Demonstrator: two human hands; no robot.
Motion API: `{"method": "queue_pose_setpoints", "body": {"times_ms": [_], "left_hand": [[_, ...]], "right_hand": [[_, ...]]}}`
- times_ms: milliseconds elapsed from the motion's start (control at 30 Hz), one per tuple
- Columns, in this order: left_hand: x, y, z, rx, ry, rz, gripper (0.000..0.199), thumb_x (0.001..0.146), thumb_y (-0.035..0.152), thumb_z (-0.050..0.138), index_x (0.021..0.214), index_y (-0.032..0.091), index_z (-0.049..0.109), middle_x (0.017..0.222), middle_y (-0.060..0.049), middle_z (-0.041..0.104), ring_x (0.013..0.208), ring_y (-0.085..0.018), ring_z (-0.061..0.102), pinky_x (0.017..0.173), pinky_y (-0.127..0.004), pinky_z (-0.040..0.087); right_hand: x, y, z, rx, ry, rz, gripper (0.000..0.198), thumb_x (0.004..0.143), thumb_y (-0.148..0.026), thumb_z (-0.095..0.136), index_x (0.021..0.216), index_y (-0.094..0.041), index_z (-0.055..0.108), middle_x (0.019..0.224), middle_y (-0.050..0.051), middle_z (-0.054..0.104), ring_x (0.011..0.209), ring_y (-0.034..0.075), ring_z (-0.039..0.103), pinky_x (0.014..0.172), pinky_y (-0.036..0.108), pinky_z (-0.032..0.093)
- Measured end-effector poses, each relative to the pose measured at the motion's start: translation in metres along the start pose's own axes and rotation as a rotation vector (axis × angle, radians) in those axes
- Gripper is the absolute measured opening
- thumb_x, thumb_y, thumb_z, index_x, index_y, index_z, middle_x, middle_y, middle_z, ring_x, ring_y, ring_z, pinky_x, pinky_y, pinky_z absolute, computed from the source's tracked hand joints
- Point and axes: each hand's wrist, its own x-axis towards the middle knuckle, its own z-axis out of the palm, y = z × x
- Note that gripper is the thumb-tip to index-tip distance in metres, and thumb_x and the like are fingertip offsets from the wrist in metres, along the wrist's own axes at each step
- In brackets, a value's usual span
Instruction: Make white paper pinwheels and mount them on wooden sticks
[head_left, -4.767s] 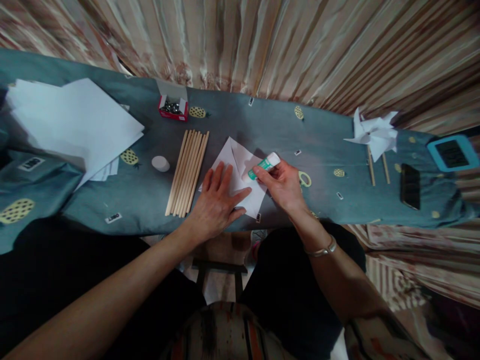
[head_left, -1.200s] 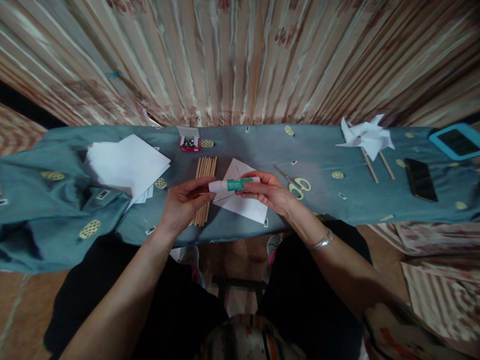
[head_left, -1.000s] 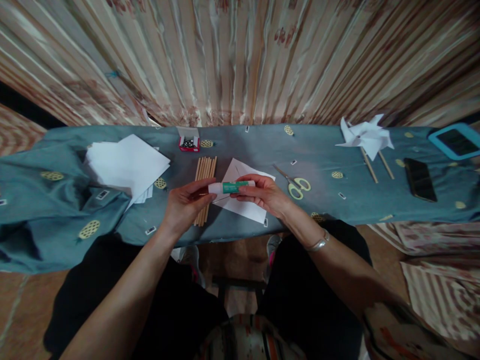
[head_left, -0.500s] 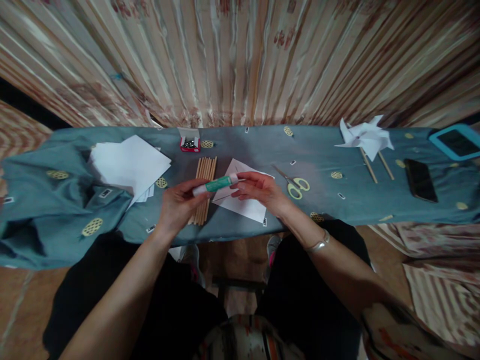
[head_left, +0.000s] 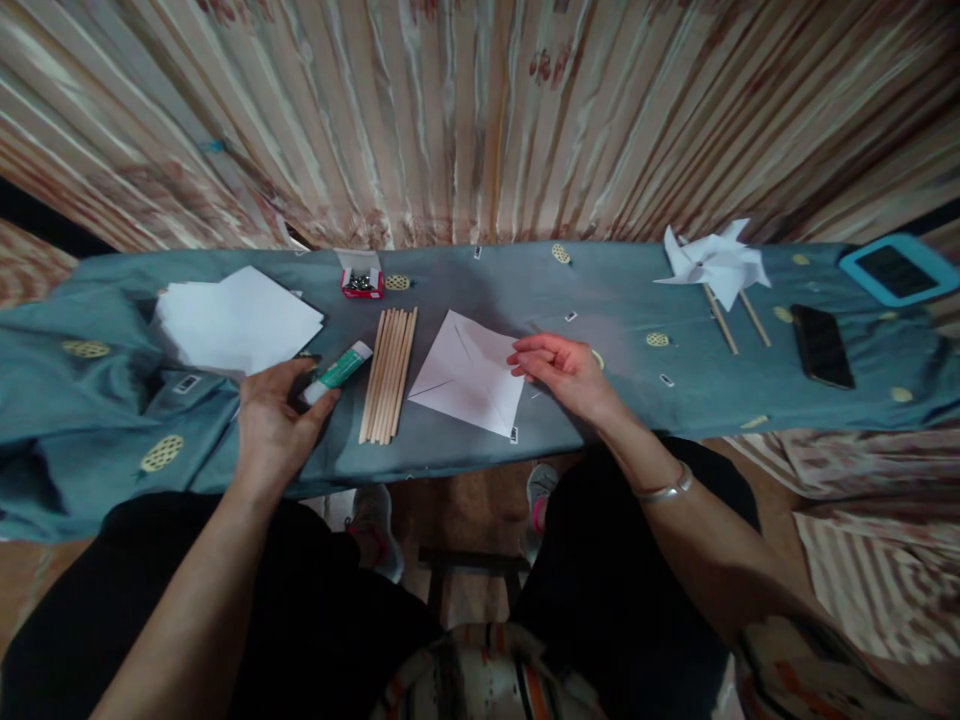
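Observation:
A green and white glue stick (head_left: 339, 370) is gripped between the thumb and fingers of my left hand (head_left: 276, 418), just left of the wooden sticks (head_left: 388, 375). My right hand (head_left: 561, 372) has its fingers at the right corner of a white paper square (head_left: 472, 375); whether they pinch the paper I cannot tell. Dark lines run inward from the square's corners. Under my right hand the scissors are mostly hidden, with only a bit of a pale green handle (head_left: 598, 360) showing.
A stack of white paper (head_left: 240, 318) lies at the left, with an opened red box of small metal pins (head_left: 362, 283) behind the sticks. Two sticks and white paper pinwheels (head_left: 716, 262) lie at the right, near a black phone (head_left: 823, 346) and a blue-framed device (head_left: 900, 270).
My left hand has carried the glue stick left and down, away from above the paper. My right hand has come away from the glue stick and moved right, over the scissors.

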Motion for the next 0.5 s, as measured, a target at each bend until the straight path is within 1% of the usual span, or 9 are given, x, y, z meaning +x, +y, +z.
{"method": "queue_pose_setpoints", "body": {"times_ms": [33, 67, 133, 167, 233, 300, 367, 433, 500], "left_hand": [[-0.001, 0.008, 0.002, 0.159, 0.054, 0.041, 0.039, 0.08, 0.032, 0.071, 0.116, 0.023, 0.06, 0.116, -0.002, 0.064, 0.113, -0.031, 0.052, 0.1, -0.051, 0.037], [-0.003, 0.018, 0.006, 0.231, 0.011, 0.116, 0.042, 0.082, 0.031, 0.068, 0.121, 0.022, 0.057, 0.124, -0.005, 0.061, 0.118, -0.033, 0.05, 0.102, -0.053, 0.037], [-0.007, 0.042, 0.021, 0.217, 0.008, 0.324, 0.034, 0.084, 0.031, 0.067, 0.116, 0.023, 0.06, 0.12, -0.008, 0.063, 0.114, -0.03, 0.054, 0.098, -0.05, 0.044], [-0.009, 0.054, 0.032, 0.189, -0.076, 0.407, 0.029, 0.086, 0.028, 0.065, 0.115, 0.023, 0.061, 0.116, -0.008, 0.065, 0.11, -0.028, 0.056, 0.095, -0.048, 0.047], [-0.013, 0.074, 0.056, 0.126, -0.271, 0.536, 0.027, 0.088, 0.026, 0.061, 0.114, 0.022, 0.062, 0.116, -0.009, 0.067, 0.11, -0.027, 0.057, 0.09, -0.046, 0.052], [-0.014, 0.085, 0.076, 0.117, -0.363, 0.568, 0.029, 0.087, 0.021, 0.061, 0.116, 0.018, 0.062, 0.121, -0.012, 0.065, 0.113, -0.028, 0.056, 0.095, -0.047, 0.05], [-0.012, 0.09, 0.09, 0.125, -0.398, 0.572, 0.03, 0.087, 0.023, 0.061, 0.116, 0.014, 0.062, 0.119, -0.014, 0.066, 0.112, -0.029, 0.056, 0.095, -0.048, 0.049], [-0.008, 0.09, 0.095, 0.138, -0.409, 0.566, 0.03, 0.088, 0.027, 0.061, 0.115, 0.012, 0.063, 0.114, -0.015, 0.067, 0.108, -0.029, 0.057, 0.092, -0.048, 0.05], [-0.004, 0.089, 0.097, 0.155, -0.405, 0.573, 0.028, 0.089, 0.028, 0.06, 0.112, 0.012, 0.064, 0.109, -0.014, 0.068, 0.103, -0.028, 0.059, 0.088, -0.046, 0.052]], "right_hand": [[-0.002, 0.002, -0.002, -0.032, -0.003, -0.013, 0.027, 0.078, -0.037, 0.067, 0.097, -0.018, 0.066, 0.088, 0.007, 0.074, 0.076, 0.017, 0.069, 0.074, 0.035, 0.054], [-0.004, 0.003, -0.003, -0.078, -0.006, -0.035, 0.026, 0.08, -0.036, 0.066, 0.098, -0.018, 0.066, 0.089, 0.007, 0.074, 0.078, 0.017, 0.069, 0.076, 0.037, 0.054], [-0.009, 0.006, -0.004, -0.221, -0.019, -0.1, 0.023, 0.084, -0.033, 0.06, 0.101, -0.019, 0.068, 0.094, 0.008, 0.074, 0.083, 0.019, 0.069, 0.081, 0.04, 0.055], [-0.011, 0.007, -0.004, -0.313, -0.031, -0.149, 0.022, 0.086, -0.03, 0.057, 0.103, -0.02, 0.068, 0.098, 0.008, 0.074, 0.088, 0.02, 0.069, 0.085, 0.042, 0.054], [-0.014, 0.009, -0.003, -0.503, -0.078, -0.268, 0.025, 0.089, -0.022, 0.051, 0.108, -0.021, 0.068, 0.109, 0.008, 0.072, 0.104, 0.022, 0.066, 0.095, 0.044, 0.05], [-0.016, 0.013, -0.001, -0.648, -0.129, -0.383, 0.032, 0.09, -0.015, 0.045, 0.112, -0.02, 0.068, 0.119, 0.009, 0.068, 0.116, 0.022, 0.06, 0.103, 0.045, 0.046], [-0.017, 0.017, 0.002, -0.751, -0.155, -0.448, 0.035, 0.09, -0.012, 0.042, 0.114, -0.016, 0.067, 0.123, 0.011, 0.065, 0.119, 0.023, 0.057, 0.105, 0.045, 0.044], [-0.017, 0.021, 0.003, -0.816, -0.158, -0.467, 0.035, 0.09, -0.011, 0.041, 0.113, -0.013, 0.067, 0.126, 0.013, 0.064, 0.119, 0.024, 0.056, 0.104, 0.046, 0.045], [-0.017, 0.022, 0.003, -0.838, -0.162, -0.461, 0.036, 0.089, -0.01, 0.041, 0.113, -0.015, 0.068, 0.127, 0.011, 0.063, 0.119, 0.024, 0.055, 0.104, 0.047, 0.046]]}}
